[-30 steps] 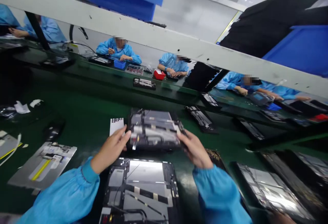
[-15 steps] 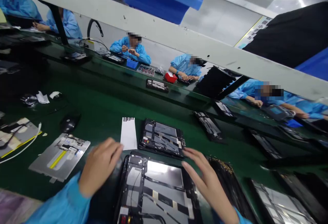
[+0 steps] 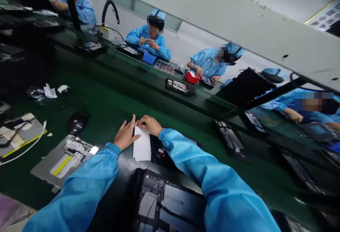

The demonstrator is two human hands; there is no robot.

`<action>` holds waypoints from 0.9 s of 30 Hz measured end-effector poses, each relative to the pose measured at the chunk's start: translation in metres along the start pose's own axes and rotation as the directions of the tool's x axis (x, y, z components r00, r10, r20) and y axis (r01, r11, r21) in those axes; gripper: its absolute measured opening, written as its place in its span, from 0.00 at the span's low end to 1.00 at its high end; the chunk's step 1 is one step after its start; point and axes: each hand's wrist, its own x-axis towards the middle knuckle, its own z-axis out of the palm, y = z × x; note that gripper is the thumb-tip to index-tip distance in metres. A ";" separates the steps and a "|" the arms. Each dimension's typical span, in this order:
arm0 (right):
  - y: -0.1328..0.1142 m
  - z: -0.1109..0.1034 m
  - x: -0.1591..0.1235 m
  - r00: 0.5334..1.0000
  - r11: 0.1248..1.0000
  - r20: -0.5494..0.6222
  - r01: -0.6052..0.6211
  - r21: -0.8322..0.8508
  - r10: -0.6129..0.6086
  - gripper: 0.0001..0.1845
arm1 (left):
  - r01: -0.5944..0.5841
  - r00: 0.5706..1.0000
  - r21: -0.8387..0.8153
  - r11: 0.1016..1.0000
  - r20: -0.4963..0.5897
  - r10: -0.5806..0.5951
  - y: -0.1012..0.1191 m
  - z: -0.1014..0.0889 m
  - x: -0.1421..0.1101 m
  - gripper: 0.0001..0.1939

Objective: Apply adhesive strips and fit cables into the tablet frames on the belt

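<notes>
Paper (image 3: 142, 150), white and narrow, is laid on the green table (image 3: 101, 108) near the middle of the view, and the clock directions below are read from it, with twelve at the top of the view. Its upper left edge is met by the left hand (image 3: 124, 134), whose fingers are spread and whose thumb is held out over the sheet. Its top edge is pinched by the bent fingers of the right hand (image 3: 151, 125); the exact spot gripped is covered by the hand itself.

At four o'clock, just beside the paper, a dark tablet shell (image 3: 160, 156) is partly hidden under the right sleeve (image 3: 202, 161). Between four and five, a larger opened tablet (image 3: 177, 203) is cut off by the bottom of the view, and its right part is covered by the same sleeve. At nine, a grey metal plate (image 3: 50, 164) with a yellow strip is seen, and well beyond it a second plate (image 3: 10, 141) is crossed by a white cable (image 3: 32, 148). Between nine and ten lies a black computer mouse (image 3: 77, 122); at ten, paper scraps (image 3: 50, 91) are seen beside clear plastic wrap (image 3: 35, 92).

At three and at one, slim opened devices (image 3: 228, 138) are set down. At twelve, a blue bin (image 3: 149, 57) is placed before a seated co-worker (image 3: 151, 37); between one and two, a red bin (image 3: 192, 77) is placed near another.
</notes>
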 end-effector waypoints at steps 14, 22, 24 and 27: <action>-0.088 -0.108 -0.107 0.995 0.985 -0.096 -0.021 0.172 0.038 0.04 | -0.056 0.998 0.009 0.998 -0.004 0.056 0.002 -0.002 0.009 0.45; -0.185 -0.077 -0.311 0.939 0.865 -0.241 -0.102 0.491 0.247 0.06 | -0.099 0.971 -0.040 0.994 -0.223 0.088 0.027 -0.033 -0.010 0.36; -0.195 -0.049 -0.339 0.936 0.838 -0.257 -0.066 0.542 0.239 0.11 | -0.125 0.951 -0.048 0.991 -0.290 0.106 0.047 -0.048 -0.038 0.30; -0.205 -0.009 -0.363 0.910 0.848 -0.315 -0.069 0.525 0.269 0.15 | -0.184 0.919 -0.049 0.982 -0.363 0.154 0.088 -0.066 -0.097 0.19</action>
